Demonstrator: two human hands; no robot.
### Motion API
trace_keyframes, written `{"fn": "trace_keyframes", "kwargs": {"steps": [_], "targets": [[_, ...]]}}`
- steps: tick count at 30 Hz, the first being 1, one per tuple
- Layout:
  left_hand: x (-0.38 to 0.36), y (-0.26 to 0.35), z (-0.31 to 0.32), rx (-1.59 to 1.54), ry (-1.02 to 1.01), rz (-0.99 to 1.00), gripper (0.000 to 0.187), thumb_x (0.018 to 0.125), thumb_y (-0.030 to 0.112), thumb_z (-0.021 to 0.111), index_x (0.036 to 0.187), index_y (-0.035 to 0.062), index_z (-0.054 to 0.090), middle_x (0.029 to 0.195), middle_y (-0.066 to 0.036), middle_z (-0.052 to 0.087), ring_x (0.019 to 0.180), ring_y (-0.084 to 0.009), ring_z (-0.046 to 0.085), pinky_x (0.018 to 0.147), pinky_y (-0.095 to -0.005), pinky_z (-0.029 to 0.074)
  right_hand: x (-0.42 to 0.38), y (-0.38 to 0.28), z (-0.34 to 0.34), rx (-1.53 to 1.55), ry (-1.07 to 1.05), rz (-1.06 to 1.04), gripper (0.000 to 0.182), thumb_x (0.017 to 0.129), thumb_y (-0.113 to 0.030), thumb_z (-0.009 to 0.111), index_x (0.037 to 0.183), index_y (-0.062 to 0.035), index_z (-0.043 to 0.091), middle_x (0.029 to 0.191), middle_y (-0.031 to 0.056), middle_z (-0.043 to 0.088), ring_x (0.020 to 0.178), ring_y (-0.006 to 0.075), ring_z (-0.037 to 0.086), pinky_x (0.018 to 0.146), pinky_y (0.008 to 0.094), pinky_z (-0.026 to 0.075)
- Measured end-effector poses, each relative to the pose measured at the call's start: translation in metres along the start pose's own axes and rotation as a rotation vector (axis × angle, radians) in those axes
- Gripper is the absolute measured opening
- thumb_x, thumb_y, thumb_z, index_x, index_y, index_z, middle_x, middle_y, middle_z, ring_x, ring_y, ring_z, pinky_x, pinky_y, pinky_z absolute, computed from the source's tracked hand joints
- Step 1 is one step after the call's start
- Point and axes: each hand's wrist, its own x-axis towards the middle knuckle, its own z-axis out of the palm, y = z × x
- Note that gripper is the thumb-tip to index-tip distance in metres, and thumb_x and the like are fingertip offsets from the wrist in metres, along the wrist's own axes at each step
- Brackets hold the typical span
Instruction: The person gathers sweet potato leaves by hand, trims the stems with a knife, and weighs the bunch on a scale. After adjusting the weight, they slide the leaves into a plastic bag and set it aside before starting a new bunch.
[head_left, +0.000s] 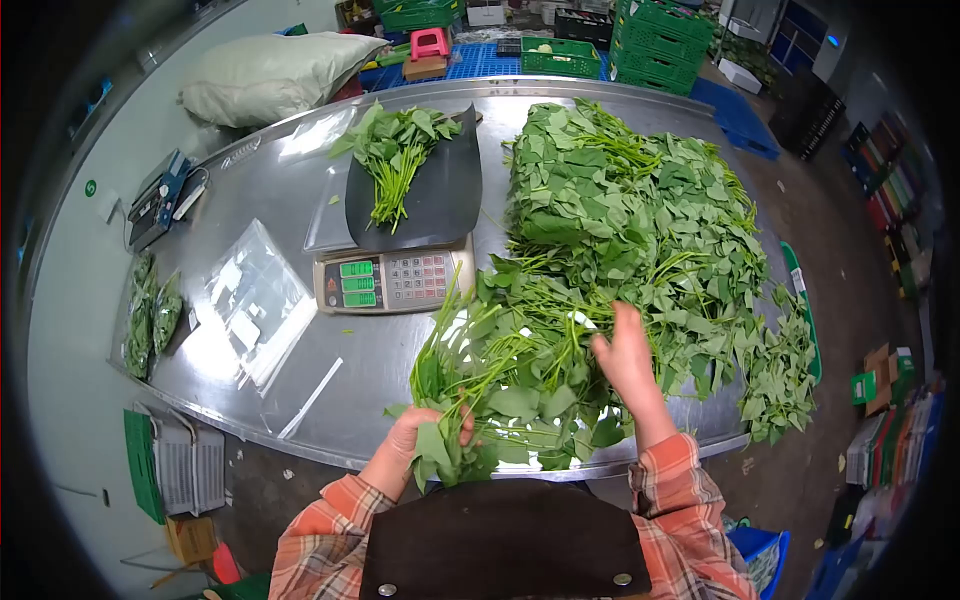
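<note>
My left hand (pixel 425 430) is closed around some leafy green stems (pixel 440 375) near the front edge of the steel table, with leaves covering part of its fingers. At the loose greens in front of me, my right hand (pixel 630 362) has its thumb and fingers apart, touching leaves; its fingertips are partly hidden. Behind it rises a large heap of leafy greens (pixel 610 200). A digital scale (pixel 385 280) with lit green displays stands left of the heap. On its dark curved tray (pixel 440 195) lies a bunch of greens (pixel 397 160).
Clear plastic bags (pixel 255 300) lie flat on the steel table (pixel 340 400). Bagged greens (pixel 150 315) and a blue device (pixel 160 200) sit at the left edge. A white sack (pixel 270 80) and green crates (pixel 660 45) stand beyond the table.
</note>
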Motion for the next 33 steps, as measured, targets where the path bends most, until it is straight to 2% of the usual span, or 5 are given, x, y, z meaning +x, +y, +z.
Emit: {"fn": "trace_keyframes", "kwargs": {"steps": [5,10,21,29,33], "targets": [[0.007,-0.003,0.002,-0.022,-0.150,-0.094,0.052,0.070,0.016,0.061,0.117,0.0015,0.046,0.085,-0.016,0.056,0.066,-0.0236,0.053,0.063,-0.0427,0.045,-0.004,-0.044,-0.017,1.205,-0.673,0.145,0.047,0.081,-0.025,0.067,0.119,-0.0010,0.055,0.130,0.0113,0.050,0.116,0.0188,0.050,0.099,0.0295,0.037],[-0.004,0.005,0.047,0.105,0.058,-0.225,0.051,0.072,0.026,0.060,0.115,-0.0002,0.049,0.078,-0.014,0.053,0.060,-0.0198,0.048,0.053,-0.0343,0.038,0.003,-0.078,-0.014,1.113,-1.041,0.004,0.024,0.086,-0.018,0.062,0.104,-0.0017,0.063,0.090,0.0044,0.066,0.082,0.0113,0.060,0.076,0.0246,0.046],[-0.028,0.020,0.034,0.258,0.272,-0.106,0.052,0.074,0.009,0.065,0.122,-0.0020,0.047,0.101,-0.013,0.062,0.084,-0.0206,0.062,0.072,-0.0313,0.052,0.050,-0.029,-0.047,0.712,-0.055,-0.313,0.016,0.092,-0.014,0.051,0.093,-0.0018,0.060,0.070,-0.0002,0.055,0.063,0.0091,0.052,0.060,0.0221,0.043],[-0.035,0.032,0.038,0.248,0.284,-0.025,0.055,0.073,0.008,0.065,0.125,-0.0025,0.048,0.105,-0.012,0.061,0.091,-0.0212,0.061,0.080,-0.0330,0.050,0.070,0.054,-0.062,1.281,0.115,0.406,0.019,0.091,-0.018,0.052,0.098,-0.0009,0.057,0.066,0.0017,0.056,0.053,0.0075,0.049,0.052,0.0231,0.045],[-0.032,0.031,0.040,0.273,0.281,0.009,0.058,0.071,0.010,0.065,0.125,-0.0027,0.048,0.101,-0.012,0.061,0.087,-0.0216,0.060,0.075,-0.0325,0.050,0.049,0.002,-0.064,0.286,-0.216,-0.115,0.060,0.072,-0.015,0.070,0.124,0.0019,0.047,0.125,0.0189,0.048,0.115,0.0323,0.047,0.097,0.0385,0.039]]}}
